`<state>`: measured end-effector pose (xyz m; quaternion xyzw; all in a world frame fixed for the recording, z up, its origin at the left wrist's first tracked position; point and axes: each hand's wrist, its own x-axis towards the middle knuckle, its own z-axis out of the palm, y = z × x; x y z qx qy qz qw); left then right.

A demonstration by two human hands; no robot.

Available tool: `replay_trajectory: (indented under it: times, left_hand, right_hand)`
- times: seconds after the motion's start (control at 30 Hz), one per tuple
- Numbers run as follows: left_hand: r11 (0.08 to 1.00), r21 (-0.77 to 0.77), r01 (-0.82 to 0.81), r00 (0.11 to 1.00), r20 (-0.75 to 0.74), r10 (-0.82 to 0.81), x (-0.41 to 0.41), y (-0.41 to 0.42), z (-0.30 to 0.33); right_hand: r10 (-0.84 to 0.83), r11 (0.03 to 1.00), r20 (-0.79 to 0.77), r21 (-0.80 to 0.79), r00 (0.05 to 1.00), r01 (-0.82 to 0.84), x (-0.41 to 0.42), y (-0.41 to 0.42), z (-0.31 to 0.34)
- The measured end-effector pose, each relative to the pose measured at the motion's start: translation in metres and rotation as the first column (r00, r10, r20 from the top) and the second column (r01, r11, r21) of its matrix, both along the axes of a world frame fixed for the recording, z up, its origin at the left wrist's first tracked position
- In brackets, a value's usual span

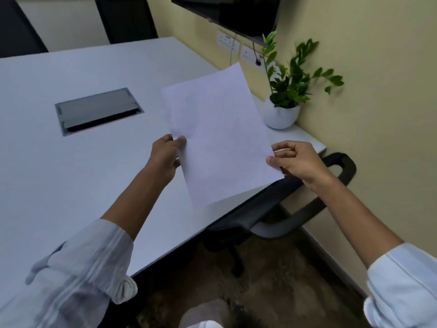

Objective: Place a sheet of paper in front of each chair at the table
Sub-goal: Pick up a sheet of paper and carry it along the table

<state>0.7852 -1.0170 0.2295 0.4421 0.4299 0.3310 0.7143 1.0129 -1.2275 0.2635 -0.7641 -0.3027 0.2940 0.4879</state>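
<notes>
A white sheet of paper [217,133] hangs above the right part of the white table [71,162], tilted, its near corner past the table's edge. My left hand [166,157] pinches its left edge. My right hand [298,162] pinches its right edge, thumb on top. Whether more than one sheet is held I cannot tell. A black chair [272,209] is tucked under the table's right edge, just below the paper. Two more black chairs [125,20] [16,29] stand at the far side.
A grey cable hatch [97,110] is set into the tabletop left of the paper. A potted green plant [283,105] in a white pot stands at the table's right corner by the yellow wall. Wall sockets [228,42] and a dark screen [236,13] are beyond.
</notes>
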Motion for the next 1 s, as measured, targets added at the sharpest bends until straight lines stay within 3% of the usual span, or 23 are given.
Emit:
replay_trajectory:
  times: [0.33, 0.57, 0.8, 1.0]
  left_hand:
    - [0.990, 0.016, -0.143, 0.969, -0.201, 0.144, 0.119, 0.066, -0.065]
    - [0.959, 0.062, -0.276, 0.850, -0.450, 0.274, 0.158, 0.093, -0.131]
    - [0.959, 0.118, -0.257, 0.740, -0.614, 0.274, 0.186, 0.105, -0.199]
    - [0.951, 0.098, -0.293, 0.701, -0.654, 0.284, 0.197, 0.105, -0.234]
  right_hand:
    - [0.187, 0.930, -0.020, -0.318, 0.982, -0.184, 0.155, 0.107, -0.069]
    - [0.307, 0.797, -0.054, -0.531, 0.950, -0.288, 0.202, 0.177, -0.147]
    - [0.414, 0.724, -0.101, -0.565, 0.905, -0.395, 0.233, 0.214, -0.217]
    - [0.465, 0.696, -0.123, -0.562, 0.877, -0.447, 0.246, 0.227, -0.251]
